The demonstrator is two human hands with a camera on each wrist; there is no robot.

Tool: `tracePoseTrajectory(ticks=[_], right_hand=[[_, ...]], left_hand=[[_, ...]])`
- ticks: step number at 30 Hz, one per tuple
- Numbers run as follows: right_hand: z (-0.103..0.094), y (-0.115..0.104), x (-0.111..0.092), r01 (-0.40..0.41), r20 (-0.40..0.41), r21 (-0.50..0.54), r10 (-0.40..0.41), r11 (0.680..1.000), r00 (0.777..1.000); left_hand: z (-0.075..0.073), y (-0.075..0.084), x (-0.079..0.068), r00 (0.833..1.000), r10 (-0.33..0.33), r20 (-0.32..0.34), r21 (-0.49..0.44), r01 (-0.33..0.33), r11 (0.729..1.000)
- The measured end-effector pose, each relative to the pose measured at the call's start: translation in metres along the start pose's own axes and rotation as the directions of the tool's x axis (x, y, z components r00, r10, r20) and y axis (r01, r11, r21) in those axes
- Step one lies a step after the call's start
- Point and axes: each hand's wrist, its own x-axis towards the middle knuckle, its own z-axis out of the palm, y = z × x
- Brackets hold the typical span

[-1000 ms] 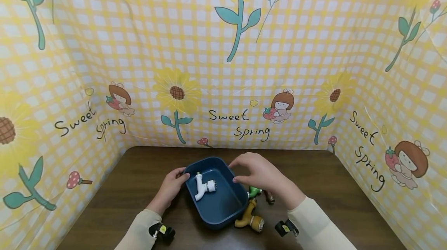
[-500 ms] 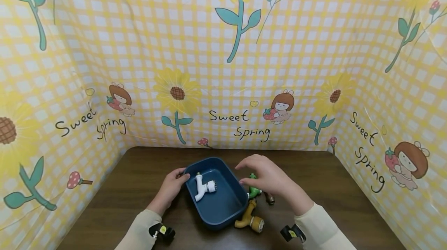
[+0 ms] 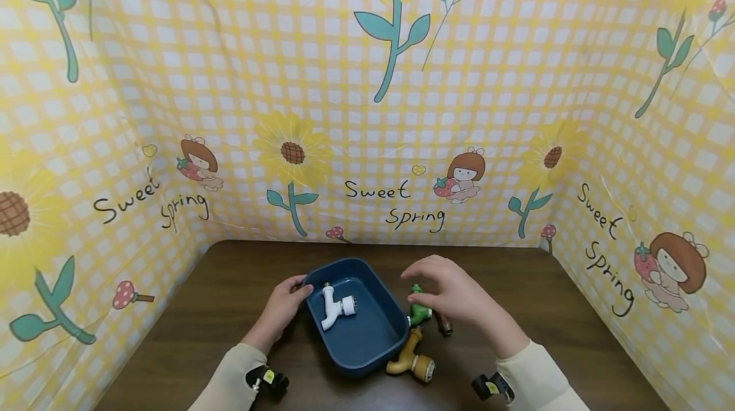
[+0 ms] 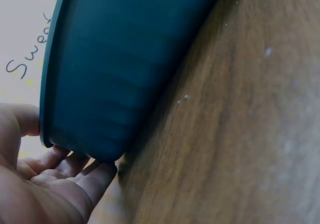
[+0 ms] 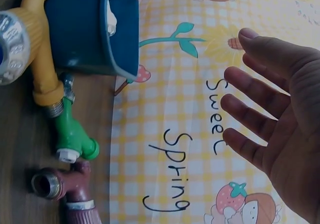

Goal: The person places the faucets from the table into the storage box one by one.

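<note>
Grips a dark-blue, round-cornered plastic basin [image 3: 367,337] in the left hand [image 3: 282,304] and holds the right hand [image 3: 453,291], empty and loosely spread, near a glossy green, angled tap [image 3: 420,315].

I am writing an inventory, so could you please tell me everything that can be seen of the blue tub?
The tub is dark blue and open-topped, rectangular with rounded corners and a thin rim, and looks like plastic. It sits askew on the brown table, mouth up. The left hand holds it by the far left corner, thumb over the rim, fingers against the outer wall. A white tap lies inside. Whether the mustard tap and green tap alongside touch it is unclear.
</note>
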Motion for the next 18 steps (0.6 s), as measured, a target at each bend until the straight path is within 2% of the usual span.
tracePoseTrajectory(ticks=[3,9,18], right_hand=[[-0.001,0.004,-0.004,-0.026,-0.003,0.011,0.026,1.000,1.000],[-0.003,0.013,-0.007,-0.030,-0.016,0.008,0.030,1.000,0.999],[-0.003,0.024,-0.010,-0.027,-0.035,0.028,0.028,0.999,0.999]], left_hand=[[0.000,0.000,0.001,1.000,-0.007,0.000,-0.001,0.007,1.000],[0.000,0.000,0.000,1.000,-0.021,-0.006,0.014,0.021,1.000],[0.002,0.002,-0.001,1.000,0.005,-0.006,0.022,-0.005,1.000]])
